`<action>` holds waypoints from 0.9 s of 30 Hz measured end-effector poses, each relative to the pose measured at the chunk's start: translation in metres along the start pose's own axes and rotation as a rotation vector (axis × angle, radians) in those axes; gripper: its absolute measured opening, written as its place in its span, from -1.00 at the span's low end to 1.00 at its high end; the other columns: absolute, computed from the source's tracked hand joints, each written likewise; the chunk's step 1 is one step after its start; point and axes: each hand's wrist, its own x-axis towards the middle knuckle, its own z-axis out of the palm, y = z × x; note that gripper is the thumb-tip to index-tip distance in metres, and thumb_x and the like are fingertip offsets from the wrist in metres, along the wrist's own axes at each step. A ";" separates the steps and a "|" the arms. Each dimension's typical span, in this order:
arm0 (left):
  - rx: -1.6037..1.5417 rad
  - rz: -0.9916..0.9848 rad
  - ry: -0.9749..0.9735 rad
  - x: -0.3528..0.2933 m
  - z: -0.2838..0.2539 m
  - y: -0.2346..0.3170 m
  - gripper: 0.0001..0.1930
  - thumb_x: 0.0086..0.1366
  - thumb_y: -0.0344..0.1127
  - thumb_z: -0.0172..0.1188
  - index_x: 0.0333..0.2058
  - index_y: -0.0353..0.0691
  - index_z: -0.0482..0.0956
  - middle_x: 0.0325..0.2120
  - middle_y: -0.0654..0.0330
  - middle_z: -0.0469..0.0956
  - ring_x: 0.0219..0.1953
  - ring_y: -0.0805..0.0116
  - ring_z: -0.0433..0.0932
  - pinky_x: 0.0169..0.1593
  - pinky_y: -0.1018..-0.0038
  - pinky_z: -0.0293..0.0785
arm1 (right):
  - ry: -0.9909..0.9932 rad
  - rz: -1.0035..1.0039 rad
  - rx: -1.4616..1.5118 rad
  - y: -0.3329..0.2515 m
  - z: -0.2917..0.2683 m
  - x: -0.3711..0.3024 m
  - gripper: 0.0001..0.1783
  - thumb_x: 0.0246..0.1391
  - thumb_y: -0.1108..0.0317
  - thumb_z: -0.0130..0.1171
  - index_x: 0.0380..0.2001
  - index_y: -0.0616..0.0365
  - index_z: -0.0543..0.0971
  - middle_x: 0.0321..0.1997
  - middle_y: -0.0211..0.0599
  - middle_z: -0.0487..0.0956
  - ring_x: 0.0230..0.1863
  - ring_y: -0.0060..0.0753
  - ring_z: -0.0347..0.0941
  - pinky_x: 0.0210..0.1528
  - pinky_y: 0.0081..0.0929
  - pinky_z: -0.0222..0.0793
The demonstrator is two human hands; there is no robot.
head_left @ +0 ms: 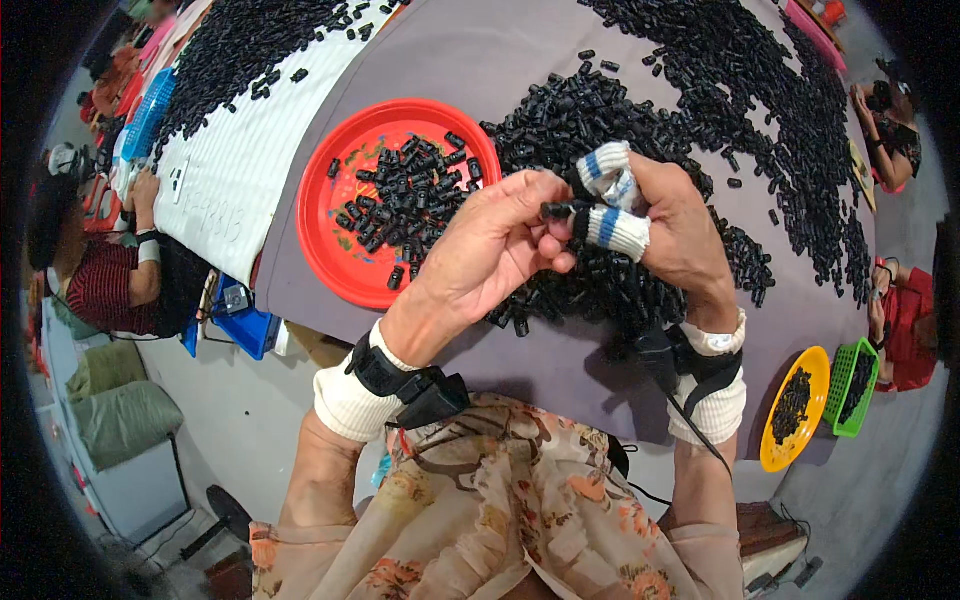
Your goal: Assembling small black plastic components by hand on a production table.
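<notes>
Close above the table, my left hand (480,245) is closed, pinching a small black cylindrical plastic piece (555,211) between thumb and fingers. My right hand (675,220) meets it from the right, fingers bent and closed on the same piece. White-and-blue knitted sleeves (618,230) with dark tips cover the right thumb and a finger. What else the right fingertips touch is hidden. Beneath both hands spreads a heap of similar black pieces (570,125). Left of them, a round red tray (318,215) holds several more pieces.
Grey cloth (420,50) covers the table, with a large black pile (730,70) at the far right. A yellow tray (822,375) and green basket (838,425) stand at right. At left, a person (115,285) sits by a white-covered table (225,190). Another person (905,330) sits at right.
</notes>
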 end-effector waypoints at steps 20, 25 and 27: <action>0.059 0.141 0.008 0.002 -0.003 0.004 -0.75 0.23 -0.33 0.02 -0.15 -0.33 0.39 -0.33 0.13 0.47 -0.45 0.47 0.41 -0.29 0.47 0.37 | 0.216 0.134 0.309 0.007 0.013 -0.011 -0.66 -0.17 0.43 0.25 -0.23 0.19 0.47 -0.48 -0.52 0.50 -0.53 -0.78 0.33 -0.49 -0.77 0.26; 0.107 0.083 -0.046 0.004 -0.006 0.000 -0.75 0.24 -0.30 0.01 -0.15 -0.28 0.37 -0.30 0.20 0.48 -0.33 0.47 0.48 -0.24 0.44 0.45 | 0.167 -0.017 0.200 0.009 0.015 -0.008 -0.56 -0.19 0.47 0.25 -0.15 0.20 0.43 -0.45 -0.50 0.50 -0.52 -0.73 0.31 -0.45 -0.72 0.29; 0.146 0.078 -0.023 0.005 -0.002 -0.001 -0.75 0.24 -0.29 0.01 -0.15 -0.27 0.36 -0.31 0.22 0.48 -0.30 0.46 0.49 -0.23 0.44 0.46 | 0.105 0.000 0.173 0.008 0.014 -0.006 -0.52 -0.22 0.47 0.26 -0.12 0.19 0.43 -0.48 -0.47 0.50 -0.53 -0.72 0.31 -0.46 -0.72 0.29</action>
